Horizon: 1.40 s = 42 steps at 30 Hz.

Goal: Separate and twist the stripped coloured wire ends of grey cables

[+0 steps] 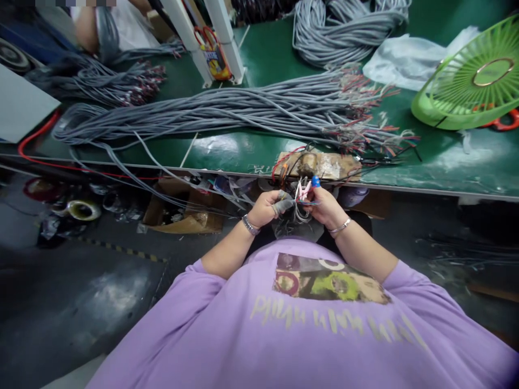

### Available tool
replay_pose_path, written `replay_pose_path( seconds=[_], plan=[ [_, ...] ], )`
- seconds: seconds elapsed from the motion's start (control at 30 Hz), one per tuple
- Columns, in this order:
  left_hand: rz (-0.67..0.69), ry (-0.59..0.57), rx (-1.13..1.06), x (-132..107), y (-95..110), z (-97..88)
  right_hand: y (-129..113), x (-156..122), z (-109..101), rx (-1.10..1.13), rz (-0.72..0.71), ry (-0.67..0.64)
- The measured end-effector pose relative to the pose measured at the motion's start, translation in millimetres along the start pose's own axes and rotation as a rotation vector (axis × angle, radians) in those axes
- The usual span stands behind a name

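At the front edge of the bench, my left hand is closed in a pinch on a grey cable near its stripped end; grey coverings wrap its fingertips. Thin coloured wires fan out from that end towards my right hand, whose fingers are pinched on them. A blue cover sits on one right fingertip. Whitish strands hang between the hands. Just beyond them lies a worn wooden block with tape, a brown lump and dark leads on it. The exact fingertip contact is too small to make out.
A long bundle of grey cables with stripped ends lies across the green bench. Behind it are a coiled bundle, a plastic bag and a green fan. Below stands a cardboard box. Another person sits far left.
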<state>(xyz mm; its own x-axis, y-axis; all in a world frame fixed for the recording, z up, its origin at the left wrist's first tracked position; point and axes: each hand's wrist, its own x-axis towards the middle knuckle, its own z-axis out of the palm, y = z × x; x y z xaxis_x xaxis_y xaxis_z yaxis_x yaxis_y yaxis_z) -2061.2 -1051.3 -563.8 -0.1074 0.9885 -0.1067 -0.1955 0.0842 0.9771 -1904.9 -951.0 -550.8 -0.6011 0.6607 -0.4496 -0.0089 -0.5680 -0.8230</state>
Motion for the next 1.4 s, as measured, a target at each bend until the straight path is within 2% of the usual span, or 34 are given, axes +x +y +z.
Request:
replay_pose_path(
  seconds=[0.2, 0.4, 0.53, 0.9, 1.07, 1.27, 1.4],
  plan=[
    [0.004, -0.037, 0.003, 3, 3, 6.6, -1, 2, -1, 0.02, 0.005, -0.077],
    [-0.002, -0.078, 0.012, 3, 6, 13.1, -5, 2, 8, 0.083, 0.039, -0.056],
    [-0.003, -0.06, 0.02, 1, 4, 15.3, -5, 4, 13, 0.118, 0.017, -0.018],
    [-0.01, -0.101, 0.036, -6, 3, 13.5, 4, 4, 8, 0.316, 0.09, -0.02],
    [0.002, -0.218, 0.011, -20, 2, 7.5, 9, -5, -5, 0.328, 0.124, -0.071],
    [0.012, -0.378, 0.054, -54, 6, 4.9, 15, -11, -12, 0.277, 0.156, -0.023],
    [-0.095, -0.196, -0.041, -63, 0, -0.6, 17, -15, -13, 0.255, 0.155, 0.0]
  ],
)
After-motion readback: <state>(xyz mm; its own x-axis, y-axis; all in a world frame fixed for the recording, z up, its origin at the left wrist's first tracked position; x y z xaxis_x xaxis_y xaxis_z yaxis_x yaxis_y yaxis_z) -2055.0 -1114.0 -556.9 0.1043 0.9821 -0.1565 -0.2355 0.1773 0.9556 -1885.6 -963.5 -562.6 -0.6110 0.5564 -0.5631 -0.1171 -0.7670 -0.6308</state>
